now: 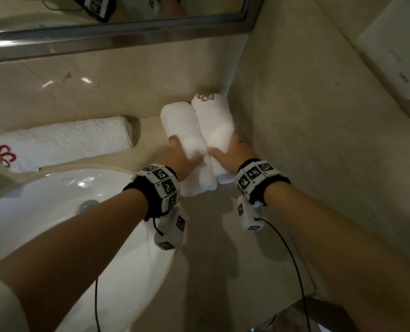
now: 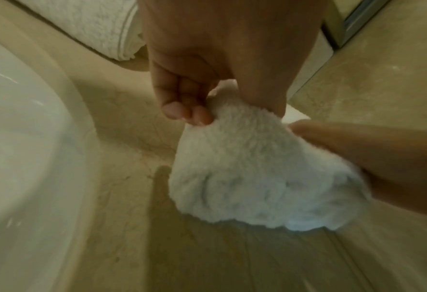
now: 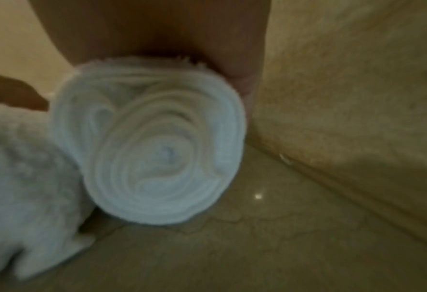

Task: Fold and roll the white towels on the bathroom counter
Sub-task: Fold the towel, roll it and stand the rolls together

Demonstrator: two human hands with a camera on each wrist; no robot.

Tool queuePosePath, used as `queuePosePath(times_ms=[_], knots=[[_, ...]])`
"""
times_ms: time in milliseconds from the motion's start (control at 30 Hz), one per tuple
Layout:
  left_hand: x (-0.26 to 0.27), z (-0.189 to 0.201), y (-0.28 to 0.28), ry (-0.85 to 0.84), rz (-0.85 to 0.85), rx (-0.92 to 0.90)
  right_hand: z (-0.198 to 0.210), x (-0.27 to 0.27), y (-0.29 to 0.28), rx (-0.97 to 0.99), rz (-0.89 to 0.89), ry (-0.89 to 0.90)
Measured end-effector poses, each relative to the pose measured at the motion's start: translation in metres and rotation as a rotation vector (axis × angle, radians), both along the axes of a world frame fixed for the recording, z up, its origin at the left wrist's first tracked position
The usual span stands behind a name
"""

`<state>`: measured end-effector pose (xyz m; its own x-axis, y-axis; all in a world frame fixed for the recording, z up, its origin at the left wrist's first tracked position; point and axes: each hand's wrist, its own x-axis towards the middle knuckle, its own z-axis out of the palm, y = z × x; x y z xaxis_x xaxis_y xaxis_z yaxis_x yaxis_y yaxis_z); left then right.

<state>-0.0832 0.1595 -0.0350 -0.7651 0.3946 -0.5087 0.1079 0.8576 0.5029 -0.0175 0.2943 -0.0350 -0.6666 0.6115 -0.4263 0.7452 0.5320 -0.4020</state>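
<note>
Two rolled white towels lie side by side on the beige counter [image 1: 84,97], close to the right wall. My left hand [image 1: 175,156] grips the near part of the left roll [image 1: 182,125]; in the left wrist view its fingers [image 2: 189,114] curl under the fluffy towel end [image 2: 257,177]. My right hand [image 1: 230,152] grips the right roll [image 1: 213,113], which carries a red logo at its far end. The right wrist view shows that roll's spiral end [image 3: 157,150] with my palm [image 3: 157,29] over it. The left roll's end [image 3: 19,177] lies beside it.
A third white towel [image 1: 65,140] with a red logo lies folded behind the white sink [image 1: 43,212] on the left. The beige wall [image 1: 318,116] stands right beside the rolls. A mirror frame [image 1: 117,37] runs along the back.
</note>
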Motion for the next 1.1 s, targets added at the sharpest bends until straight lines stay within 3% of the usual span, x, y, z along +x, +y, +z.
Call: queuePosePath(times_ms=[133, 333, 433, 600, 700, 833, 1100], knots=[[-0.009, 0.0, 0.015, 0.072, -0.028, -0.019, 0.011, -0.003, 0.003, 0.01, 0.035, 0.003], [0.001, -0.004, 0.035, -0.001, -0.108, 0.086, 0.008, -0.001, 0.005, 0.356, 0.134, 0.108], [0.004, -0.003, 0.038, -0.068, -0.074, 0.146, 0.006, 0.0, 0.01, 0.388, 0.18, 0.058], [-0.014, -0.008, 0.028, 0.127, -0.024, 0.224, 0.001, 0.001, 0.01, 0.375, 0.142, 0.11], [-0.019, -0.008, 0.025, 0.086, 0.007, 0.362, -0.006, 0.002, 0.01, 0.409, 0.194, 0.147], [-0.017, -0.014, 0.032, 0.062, -0.09, 0.296, -0.016, 0.002, 0.016, 0.356, 0.311, 0.092], [-0.03, -0.018, 0.046, 0.069, -0.192, 0.126, -0.022, -0.005, 0.024, 0.351, 0.361, 0.041]])
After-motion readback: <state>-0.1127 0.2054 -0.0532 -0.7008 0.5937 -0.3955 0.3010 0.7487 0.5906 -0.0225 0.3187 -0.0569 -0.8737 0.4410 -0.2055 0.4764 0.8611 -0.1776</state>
